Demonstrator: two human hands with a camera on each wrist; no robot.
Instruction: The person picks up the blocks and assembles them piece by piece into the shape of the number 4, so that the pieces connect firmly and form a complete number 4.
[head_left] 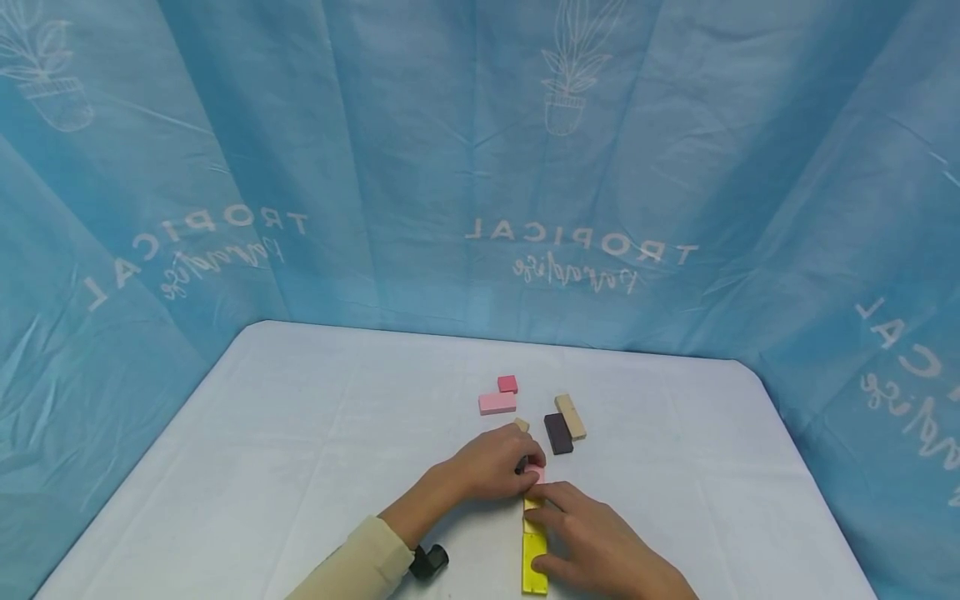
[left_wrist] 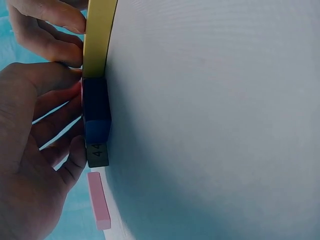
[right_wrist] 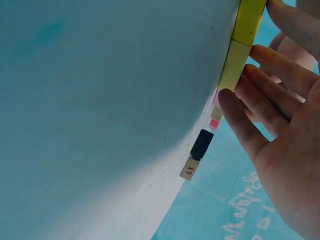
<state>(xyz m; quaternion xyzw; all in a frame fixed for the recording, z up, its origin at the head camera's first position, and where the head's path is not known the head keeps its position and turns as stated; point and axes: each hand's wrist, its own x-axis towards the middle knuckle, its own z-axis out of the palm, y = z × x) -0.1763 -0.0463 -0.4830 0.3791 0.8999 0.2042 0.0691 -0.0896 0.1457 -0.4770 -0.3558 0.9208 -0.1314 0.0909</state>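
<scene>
A row of yellow blocks [head_left: 534, 575] runs toward the front edge of the table, with a pink block [head_left: 535, 473] at its far end. My left hand [head_left: 491, 462] pinches that pink block between thumb and fingers. A dark blue block [left_wrist: 96, 107] shows under this hand in the left wrist view, end on to the yellow row. My right hand [head_left: 592, 537] rests its extended fingertips along the yellow blocks. In the right wrist view its fingers lie nearly straight beside a paler yellow block [right_wrist: 234, 65].
Beyond my hands lie a red block [head_left: 507, 384], another pink block [head_left: 497, 403], a black block [head_left: 558, 434] and a wooden block [head_left: 571, 417]. A small wooden block [head_left: 522, 425] peeks out past my left hand. A black object [head_left: 429, 562] is beside my left sleeve. Blue curtains [head_left: 420, 167] surround the white table.
</scene>
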